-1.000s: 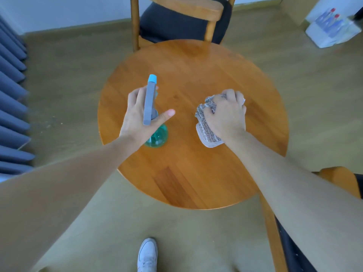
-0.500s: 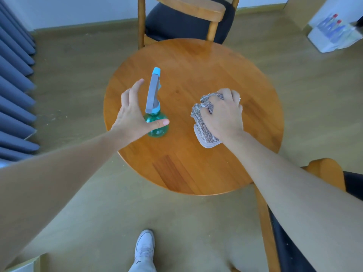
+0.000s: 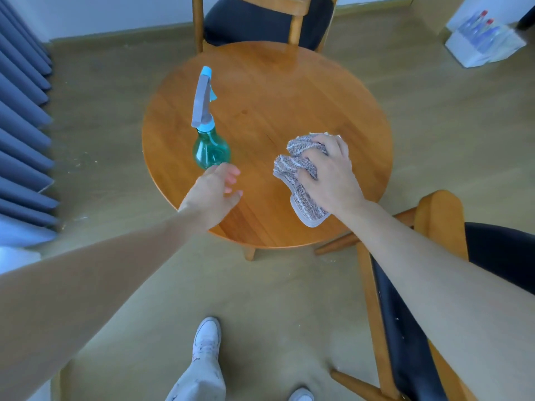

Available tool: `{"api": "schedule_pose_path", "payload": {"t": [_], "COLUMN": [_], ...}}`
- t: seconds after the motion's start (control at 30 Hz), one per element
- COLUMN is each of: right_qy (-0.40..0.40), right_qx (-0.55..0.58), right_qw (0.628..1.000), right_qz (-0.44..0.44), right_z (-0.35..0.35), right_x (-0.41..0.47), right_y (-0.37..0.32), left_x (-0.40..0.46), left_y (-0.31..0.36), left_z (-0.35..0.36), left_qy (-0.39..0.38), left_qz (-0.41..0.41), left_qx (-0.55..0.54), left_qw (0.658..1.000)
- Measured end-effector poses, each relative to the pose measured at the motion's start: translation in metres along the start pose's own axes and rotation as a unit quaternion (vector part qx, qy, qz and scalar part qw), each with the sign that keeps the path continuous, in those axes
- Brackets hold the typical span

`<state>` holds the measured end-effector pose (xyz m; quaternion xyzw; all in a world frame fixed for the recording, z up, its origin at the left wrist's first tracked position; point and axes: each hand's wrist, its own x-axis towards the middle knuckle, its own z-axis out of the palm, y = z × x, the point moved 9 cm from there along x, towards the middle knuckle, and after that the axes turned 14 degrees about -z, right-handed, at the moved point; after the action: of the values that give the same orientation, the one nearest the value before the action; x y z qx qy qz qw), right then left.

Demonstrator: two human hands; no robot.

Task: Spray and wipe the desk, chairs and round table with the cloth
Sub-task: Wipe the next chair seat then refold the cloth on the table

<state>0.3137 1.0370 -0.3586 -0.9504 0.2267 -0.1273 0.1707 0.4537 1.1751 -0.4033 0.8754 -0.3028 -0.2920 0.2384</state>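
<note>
The round table [image 3: 289,91] carries a standing spray bottle [image 3: 209,131]. The left hand [image 3: 215,188] hangs loose and empty beside it, while the right hand [image 3: 328,172] clutches the bunched cloth [image 3: 292,175] on the wood. Wiping looks about to begin; I can't tell about the chairs.

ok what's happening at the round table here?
A person is cleaning the round table. The right hand grips a bunched grey cloth that lies on the tabletop. The spray bottle stands upright on the table, held by nothing; the left hand hangs just in front of it with loosely curled fingers and grips nothing. A wooden chair stands at the far side, another chair at the near right.
</note>
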Motion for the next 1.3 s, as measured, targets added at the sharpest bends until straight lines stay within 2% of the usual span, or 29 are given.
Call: {"api": "schedule_pose_path", "payload": {"t": [0.13,0.27,0.4,0.53,0.8,0.93,1.17,1.3], "right_qy": [0.000,-0.009,-0.004,-0.006,-0.009,-0.012,0.016,-0.002], "right_qx": [0.093,0.154,0.161,0.171,0.198,0.196,0.275,0.225], "right_qw": [0.996,0.988,0.987,0.985,0.978,0.979,0.956,0.970], "right_qz": [-0.001,0.016,0.026,0.035,0.066,0.062,0.095,0.089], "right_z": [0.001,-0.001,-0.008,-0.008,-0.012,-0.033,-0.099,-0.130], "right_x": [-0.013,-0.018,-0.017,-0.015,-0.003,0.006,0.020,0.033], "right_y": [0.006,0.011,0.015,0.017,0.013,0.000,-0.026,-0.052], "left_x": [-0.014,-0.025,-0.027,-0.016,-0.002,-0.004,-0.020,-0.032], "left_y": [0.059,0.096,0.110,0.111,0.118,0.134,0.179,0.211], "left_z": [0.017,0.024,0.021,0.008,-0.012,-0.036,-0.096,-0.134], "left_qy": [0.036,0.106,0.144,0.125,0.062,0.054,0.075,0.101], "left_qz": [0.145,0.262,0.327,0.300,0.206,0.198,0.210,0.233], "left_qx": [0.058,0.128,0.165,0.095,0.039,0.033,0.035,0.003], "left_qw": [0.987,0.951,0.919,0.941,0.976,0.978,0.974,0.967]}}
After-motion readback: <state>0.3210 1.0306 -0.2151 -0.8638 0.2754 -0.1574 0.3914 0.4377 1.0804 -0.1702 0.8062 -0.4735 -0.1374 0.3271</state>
